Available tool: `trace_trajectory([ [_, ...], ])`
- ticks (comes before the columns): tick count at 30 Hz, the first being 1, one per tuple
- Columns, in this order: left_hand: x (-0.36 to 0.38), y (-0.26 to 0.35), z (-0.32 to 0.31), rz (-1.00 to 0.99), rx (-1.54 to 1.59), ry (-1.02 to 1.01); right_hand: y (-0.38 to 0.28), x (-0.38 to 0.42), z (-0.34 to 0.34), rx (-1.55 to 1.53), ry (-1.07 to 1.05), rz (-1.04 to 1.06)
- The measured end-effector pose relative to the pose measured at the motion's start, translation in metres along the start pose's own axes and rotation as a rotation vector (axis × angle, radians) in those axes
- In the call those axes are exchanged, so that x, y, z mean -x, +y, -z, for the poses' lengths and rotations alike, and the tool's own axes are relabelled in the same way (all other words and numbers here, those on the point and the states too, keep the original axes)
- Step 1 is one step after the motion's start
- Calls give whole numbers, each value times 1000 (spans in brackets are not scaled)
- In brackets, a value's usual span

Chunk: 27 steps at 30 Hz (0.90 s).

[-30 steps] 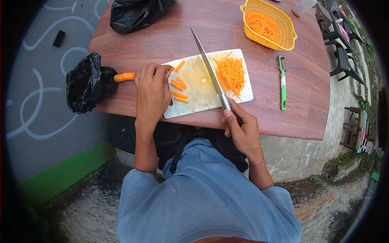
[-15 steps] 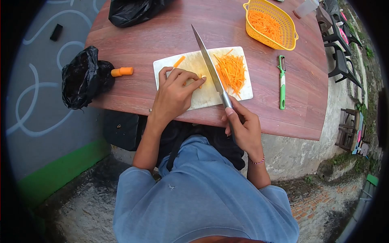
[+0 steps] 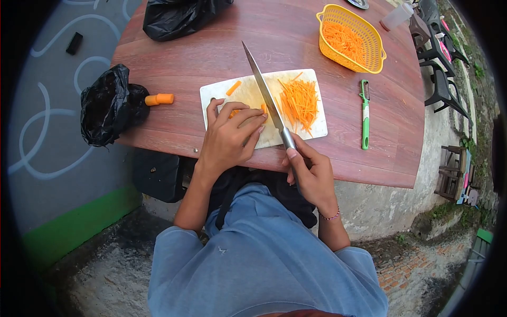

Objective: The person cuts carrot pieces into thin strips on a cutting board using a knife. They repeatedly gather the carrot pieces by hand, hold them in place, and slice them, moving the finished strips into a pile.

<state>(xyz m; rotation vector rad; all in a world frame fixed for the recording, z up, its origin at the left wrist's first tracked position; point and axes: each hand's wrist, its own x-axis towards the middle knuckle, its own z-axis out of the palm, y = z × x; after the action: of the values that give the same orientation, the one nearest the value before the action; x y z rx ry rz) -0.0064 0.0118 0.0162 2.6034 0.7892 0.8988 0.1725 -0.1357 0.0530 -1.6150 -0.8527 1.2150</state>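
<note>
My left hand [image 3: 228,135] rests on the white cutting board [image 3: 211,91], its bent fingertips pressing on small carrot pieces [image 3: 264,108] that they partly hide. My right hand [image 3: 311,173] is closed round the handle of a large kitchen knife [image 3: 268,96]. The blade slants across the board, tip toward the far side, just right of my left fingertips. To the right of the blade lies a pile of carrot strips [image 3: 299,104]. One loose carrot piece [image 3: 233,87] sits near the board's far left part.
A green-handled peeler [image 3: 365,121] lies right of the board. Beyond it stands a yellow basket [image 3: 350,62] of carrot shreds. On the left are a carrot chunk [image 3: 159,99] and an open black plastic bag [image 3: 108,113]; another black bag [image 3: 182,18] lies at the far side.
My left fingers have gone from a raised pinch to pressing down on the carrot pieces. The knife blade has come slightly left, nearer those fingertips. The whole view has shifted a little.
</note>
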Motion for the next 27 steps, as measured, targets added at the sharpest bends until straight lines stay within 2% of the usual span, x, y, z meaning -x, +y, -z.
trace_trajectory([
  [16, -1, 1, 2, -5, -35, -43, -3, -21, -5, 21, -23, 36],
  [27, 1, -2, -3, 2, -84, 15, -4, -21, -7, 21, -22, 48],
])
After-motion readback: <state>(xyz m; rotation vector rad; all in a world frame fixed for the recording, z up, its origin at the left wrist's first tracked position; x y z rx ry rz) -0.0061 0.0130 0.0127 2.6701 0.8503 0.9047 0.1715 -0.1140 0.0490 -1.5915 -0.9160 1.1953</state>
